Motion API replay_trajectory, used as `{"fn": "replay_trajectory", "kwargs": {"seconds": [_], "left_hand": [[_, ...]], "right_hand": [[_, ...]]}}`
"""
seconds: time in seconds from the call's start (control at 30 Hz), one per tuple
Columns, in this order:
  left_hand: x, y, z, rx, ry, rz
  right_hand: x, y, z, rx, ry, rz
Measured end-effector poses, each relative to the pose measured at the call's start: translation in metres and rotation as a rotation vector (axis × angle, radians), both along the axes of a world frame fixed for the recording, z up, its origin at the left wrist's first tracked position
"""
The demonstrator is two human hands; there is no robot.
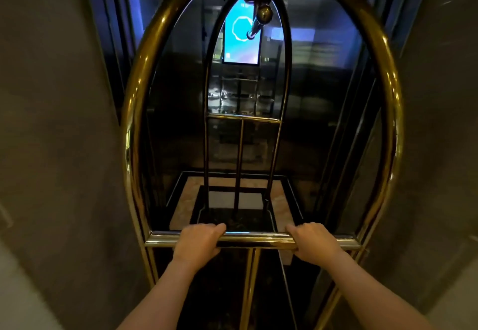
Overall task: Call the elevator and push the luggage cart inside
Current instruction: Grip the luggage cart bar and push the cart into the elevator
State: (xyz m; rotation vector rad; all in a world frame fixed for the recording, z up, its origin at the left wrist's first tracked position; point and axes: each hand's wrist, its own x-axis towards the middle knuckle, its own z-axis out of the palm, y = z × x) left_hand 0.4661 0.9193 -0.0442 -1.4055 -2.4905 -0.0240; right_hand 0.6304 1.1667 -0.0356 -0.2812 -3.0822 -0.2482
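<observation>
Cart (261, 239) arch top cut off above; wheels and deck below fingers (217, 227) lost in dark; fingertips hidden behind bar; screen (241, 37) text unreadable.

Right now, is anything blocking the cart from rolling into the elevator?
Nothing visible does. Both the left hand and right hand grip the luggage cart by its crossbar, the doorway ahead looks open, and the elevator floor seen through the frame is bare.

The luggage cart (134, 112) is a tall arched frame of polished brass tube, upright, filling the view from 6 to 12 o'clock. The elevator (323, 76) stands open at 12 o'clock, dark and mirrored, with the cart's far arch inside.
</observation>
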Motion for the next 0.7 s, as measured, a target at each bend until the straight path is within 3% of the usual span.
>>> {"fn": "replay_trajectory", "kwargs": {"seconds": [0.3, 0.7], "left_hand": [[-0.068, 0.053, -0.003, 0.06, 0.015, -0.085], [-0.15, 0.117, -0.003, 0.151, 0.018, -0.043]], "right_hand": [[-0.063, 0.051, -0.001, 0.001, 0.044, -0.005], [-0.152, 0.124, -0.003, -0.011, 0.055, 0.052]]}}
